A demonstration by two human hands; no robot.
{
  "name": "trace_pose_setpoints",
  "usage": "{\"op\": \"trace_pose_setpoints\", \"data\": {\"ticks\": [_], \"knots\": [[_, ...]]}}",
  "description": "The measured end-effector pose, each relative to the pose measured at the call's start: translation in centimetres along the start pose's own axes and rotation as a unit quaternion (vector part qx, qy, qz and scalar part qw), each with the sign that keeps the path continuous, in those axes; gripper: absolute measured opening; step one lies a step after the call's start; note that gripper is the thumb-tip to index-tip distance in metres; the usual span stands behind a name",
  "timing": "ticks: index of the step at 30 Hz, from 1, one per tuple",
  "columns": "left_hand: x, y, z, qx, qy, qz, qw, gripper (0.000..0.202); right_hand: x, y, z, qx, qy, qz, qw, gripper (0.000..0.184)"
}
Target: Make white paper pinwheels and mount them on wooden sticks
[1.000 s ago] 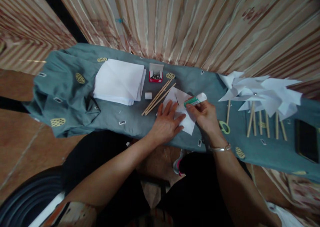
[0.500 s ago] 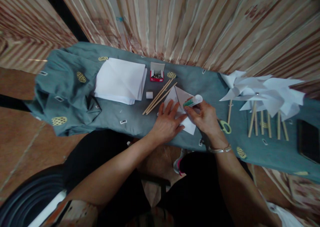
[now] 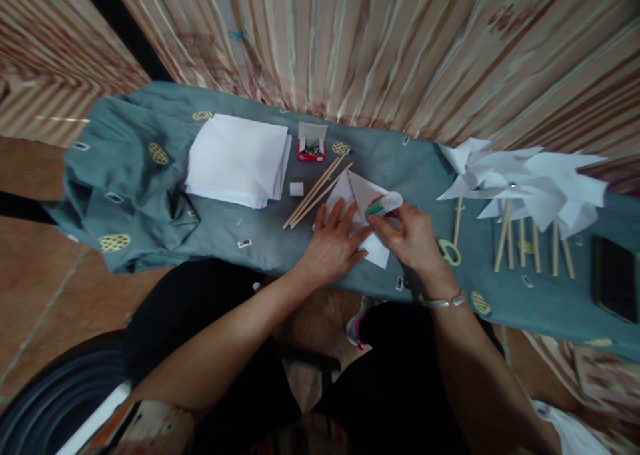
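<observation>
Sheet, progress: The small white sheet [image 3: 364, 189] seems part-way along; a cut already runs in from its far corner, and gluing looks to be the step in hand. No folded-in corner, pin or stick shows on it, though the hands hide much.
Sheet, look: White, thin, turned corner-first, with a dark slit along the cut. It lies on the green cloth [image 3: 410, 168] near the edge by the person; it is the clock's centre, twelve pointing away from the person.
Left hand: At seven o'clock, fingers spread wide, laid on the sheet.
Left hand, place: palm [image 3: 335, 241] low over the near-left part.
Right hand [image 3: 413, 236]: At four o'clock, thumb and fingers pinched around a glue stick [image 3: 384, 205], green end toward the sheet; whether it touches, I cannot tell.
Ten o'clock: Loose wooden sticks [image 3: 317, 191] just beside, unattached; past them a white cap [image 3: 297, 189], then a paper stack [image 3: 237, 158], apparently awaiting work.
Eleven o'clock: A red box [image 3: 311, 151], lid up, small metal pieces inside.
Three o'clock: Several pinwheels [image 3: 540, 181] on sticks, seemingly finished.
Four o'clock: A green handle [image 3: 451, 252], probably scissors.
</observation>
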State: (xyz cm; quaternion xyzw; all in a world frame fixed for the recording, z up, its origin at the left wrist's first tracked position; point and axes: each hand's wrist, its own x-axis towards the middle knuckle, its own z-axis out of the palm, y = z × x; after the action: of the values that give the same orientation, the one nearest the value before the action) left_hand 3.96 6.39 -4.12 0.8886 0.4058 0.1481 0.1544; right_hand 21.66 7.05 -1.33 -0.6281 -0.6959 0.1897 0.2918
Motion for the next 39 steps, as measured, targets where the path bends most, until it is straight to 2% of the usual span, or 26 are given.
{"op": "trace_pose_setpoints", "data": {"ticks": [9,15,26,39], "knots": [[0.1,0.2,-0.2,0.009,-0.009,-0.005,1.0,0.047,-0.2,0.0,0.2,0.01,-0.007,0.008,1.0,0.027],[0.0,0.0,0.2,0.005,0.004,0.001,1.0,0.046,-0.3,-0.1,0.6,0.024,-0.005,0.006,1.0,0.027],[0.0,0.0,0.1,-0.004,0.009,0.003,1.0,0.042,0.0,0.0,1.0,0.034,0.0,-0.022,0.999,0.025],[0.0,-0.1,0.3,-0.009,0.016,0.005,1.0,0.042,0.2,-0.2,1.6,0.007,0.023,-0.02,1.0,0.03]]}}
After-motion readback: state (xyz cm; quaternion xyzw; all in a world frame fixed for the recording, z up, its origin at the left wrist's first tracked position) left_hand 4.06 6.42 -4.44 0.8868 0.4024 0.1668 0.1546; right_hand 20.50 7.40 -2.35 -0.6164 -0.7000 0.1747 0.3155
